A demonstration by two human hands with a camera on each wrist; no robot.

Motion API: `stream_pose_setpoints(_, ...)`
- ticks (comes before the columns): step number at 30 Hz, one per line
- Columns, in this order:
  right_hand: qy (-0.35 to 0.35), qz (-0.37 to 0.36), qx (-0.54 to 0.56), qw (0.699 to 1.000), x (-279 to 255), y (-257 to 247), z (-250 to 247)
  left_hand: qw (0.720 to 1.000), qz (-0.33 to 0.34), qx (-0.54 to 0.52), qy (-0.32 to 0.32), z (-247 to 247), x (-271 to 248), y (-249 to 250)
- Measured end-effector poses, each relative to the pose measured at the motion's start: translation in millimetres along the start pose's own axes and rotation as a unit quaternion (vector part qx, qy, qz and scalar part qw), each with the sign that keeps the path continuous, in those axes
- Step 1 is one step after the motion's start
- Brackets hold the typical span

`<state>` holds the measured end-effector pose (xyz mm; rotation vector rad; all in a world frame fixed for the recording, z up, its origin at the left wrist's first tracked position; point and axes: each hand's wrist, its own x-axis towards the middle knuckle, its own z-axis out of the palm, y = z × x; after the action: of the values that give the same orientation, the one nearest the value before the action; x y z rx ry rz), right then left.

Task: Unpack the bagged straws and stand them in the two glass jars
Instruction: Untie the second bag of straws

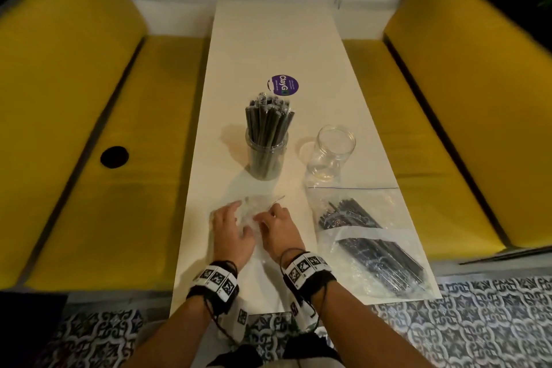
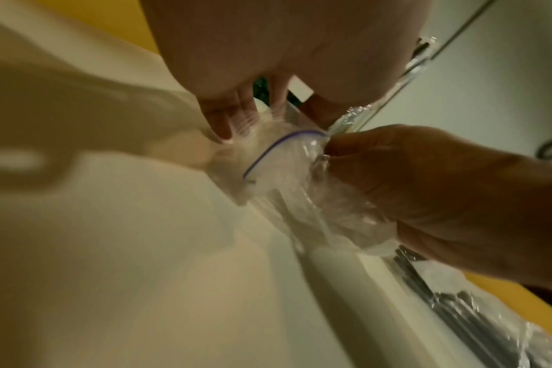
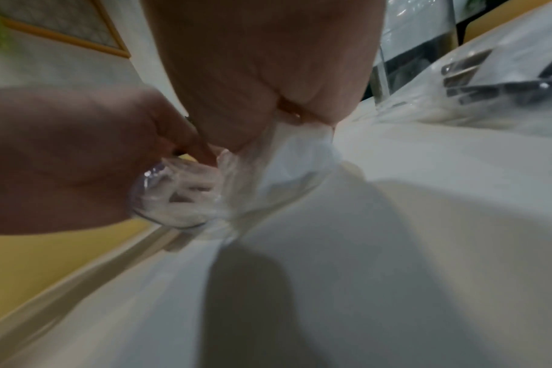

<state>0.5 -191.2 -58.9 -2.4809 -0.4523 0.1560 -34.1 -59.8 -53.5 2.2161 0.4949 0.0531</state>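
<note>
An empty, crumpled clear zip bag [image 1: 252, 212] lies on the white table [image 1: 268, 39] between my hands. My left hand [image 1: 231, 227] grips its left side, and my right hand [image 1: 276, 225] pinches its right side. In the left wrist view the empty bag [image 2: 284, 174] shows its blue zip line, with my right hand [image 2: 426, 186] curled round it. In the right wrist view my left hand [image 3: 79, 154] holds the bunched bag [image 3: 205, 194]. One glass jar [image 1: 265, 155] holds several black straws. The second glass jar [image 1: 331, 152] stands empty. A full bag of black straws [image 1: 367, 242] lies to the right.
A purple round sticker [image 1: 283, 85] sits on the table beyond the jars. Yellow benches [image 1: 89, 128] flank the table on both sides. The full bag [image 2: 473, 311] reaches the table's right edge. Patterned floor tiles [image 1: 478, 323] lie below the near edge.
</note>
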Motion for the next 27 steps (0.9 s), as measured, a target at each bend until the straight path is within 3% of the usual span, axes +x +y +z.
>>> stream_pose_setpoints(2, -0.015, 0.054, 0.047, 0.997, 2, 2, -2, 0.997, 0.073, 0.008, 0.028, -3, -2, 8)
stream_pose_setpoints(5, -0.045, 0.138, 0.131, 0.981, 7, 6, -17, 0.985, 0.166, 0.039, -0.015, -1, -2, 15)
stream_pose_setpoints(8, -0.057, 0.154, 0.162, 0.973, 6, 12, -45, 0.981, 0.175, 0.078, -0.036, 7, 6, 10)
stream_pose_setpoints(11, 0.015, 0.127, 0.162, 0.979, -1, 24, -82, 0.976, 0.17, 0.126, -0.059, 9, 16, 11)
stream_pose_setpoints(14, 0.074, 0.146, 0.171, 0.972, 1, 52, -118, 0.969, 0.17, 0.175, -0.046, 4, 25, 31)
stream_pose_setpoints(18, 0.116, 0.162, 0.033, 0.979, 20, 105, -154, 0.963, 0.231, 0.134, 0.034, -5, 32, 75)
stream_pose_setpoints(21, 0.042, 0.172, -0.12, 0.977, 33, 142, -162, 0.95, 0.29, 0.105, 0.056, -1, 33, 116)
stream_pose_setpoints(24, -0.039, 0.142, -0.217, 0.965, 37, 165, -156, 0.941, 0.325, 0.079, 0.046, 14, 28, 154)
stream_pose_setpoints(27, -0.04, 0.113, -0.256, 0.959, 36, 174, -152, 0.954, 0.292, 0.056, -0.026, 39, 22, 177)
